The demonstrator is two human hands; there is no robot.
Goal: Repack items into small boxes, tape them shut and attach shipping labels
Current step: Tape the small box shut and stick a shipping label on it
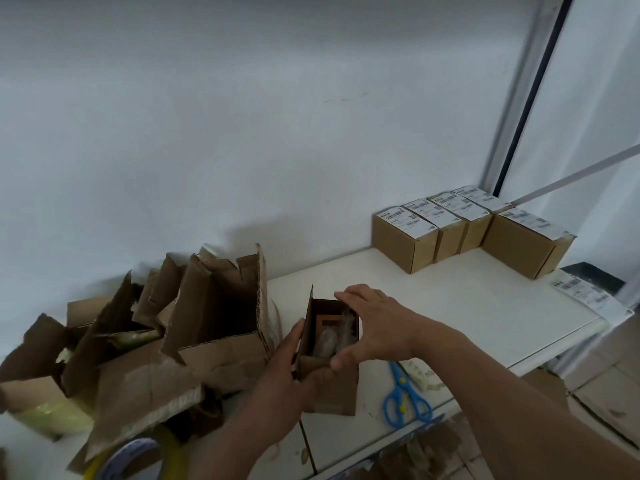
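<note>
The white flat-topped surface [433, 306] carries everything seen. Left of the small open box, a heap of torn brown corrugated cartons [145, 334] is piled, touching or nearly touching it. Well behind and to the right of that box, a row of sealed brown cardboard boxes with white shipping labels [460, 230] is lined up. The small open brown cardboard box [329, 368] itself stands upright near the front edge, one flap raised on its left side. It is steadied by the left hand [287, 372], whose palm and fingers are pressed flat against its left wall and front corner. The right hand [374, 327] is spread wide over its open top, thumb on the near rim and fingers curled over the far rim. Inside it, a grey item wrapped in clear film [332, 337] is seen, blurred. Just right of the box lie blue plastic-handled scissors [405, 400].

The box is judged light and thin-walled, easily crushed; it is best held by its corners and folded edges. The wrapped item seems slippery and possibly fragile.
</note>
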